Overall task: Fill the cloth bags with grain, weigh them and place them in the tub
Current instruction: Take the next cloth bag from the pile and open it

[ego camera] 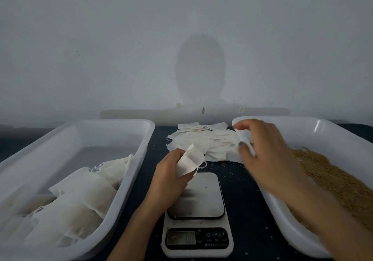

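My left hand (171, 177) grips an empty white cloth bag (189, 161) above the far edge of the kitchen scale (196, 214), whose steel plate is bare. My right hand (264, 151) is blurred over the near-left rim of the right tub (331, 133), which holds brown grain (331, 180); something white shows between its fingers, and I cannot tell what. A heap of empty cloth bags (203, 141) lies behind the scale. The left tub (113, 133) holds several filled bags (76, 202).
Both white tubs flank the scale on a dark tabletop (242, 190) sprinkled with stray grains. A pale wall rises right behind the table, with a low ledge (141, 113) along it.
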A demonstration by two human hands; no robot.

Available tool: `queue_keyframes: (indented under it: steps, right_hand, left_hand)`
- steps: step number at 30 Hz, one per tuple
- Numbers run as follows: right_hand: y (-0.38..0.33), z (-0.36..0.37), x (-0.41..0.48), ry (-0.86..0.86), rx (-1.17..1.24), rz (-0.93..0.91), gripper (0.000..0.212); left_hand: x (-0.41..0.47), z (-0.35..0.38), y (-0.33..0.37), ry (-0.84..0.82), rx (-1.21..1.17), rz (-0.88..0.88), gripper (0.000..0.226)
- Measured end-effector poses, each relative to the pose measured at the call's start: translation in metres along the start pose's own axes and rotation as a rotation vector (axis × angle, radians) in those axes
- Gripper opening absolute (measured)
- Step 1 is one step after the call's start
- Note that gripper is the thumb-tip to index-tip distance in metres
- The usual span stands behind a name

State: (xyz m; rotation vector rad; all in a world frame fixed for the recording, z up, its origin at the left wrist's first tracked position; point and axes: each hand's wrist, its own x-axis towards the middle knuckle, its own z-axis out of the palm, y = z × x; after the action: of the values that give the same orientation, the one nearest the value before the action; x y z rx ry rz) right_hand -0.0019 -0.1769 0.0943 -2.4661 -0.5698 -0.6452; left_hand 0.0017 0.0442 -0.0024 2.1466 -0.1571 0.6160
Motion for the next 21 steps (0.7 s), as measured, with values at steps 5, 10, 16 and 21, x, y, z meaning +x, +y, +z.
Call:
queue_keyframes:
  steps: [5,10,16,21]
  right_hand:
    - [0.076,-0.02,0.01,-0.628,-0.455,0.298,0.026]
    - [0.102,-0.012,-0.004,-0.983,-0.676,0.364,0.037]
    - [0.105,-0.006,-0.006,-1.009,-0.648,0.381,0.04]
    - [0.108,-0.011,-0.001,-0.919,-0.506,0.451,0.038]
  left_hand:
    - [0.0,0.0,0.001,-0.014,-0.012,-0.027,0.029]
    - [0.001,0.001,0.0,-0.015,0.011,-0.036,0.03]
    - [0.001,0.001,-0.002,-0.013,0.024,-0.054,0.032]
    - [0.002,0.002,-0.003,-0.02,0.02,-0.049,0.035]
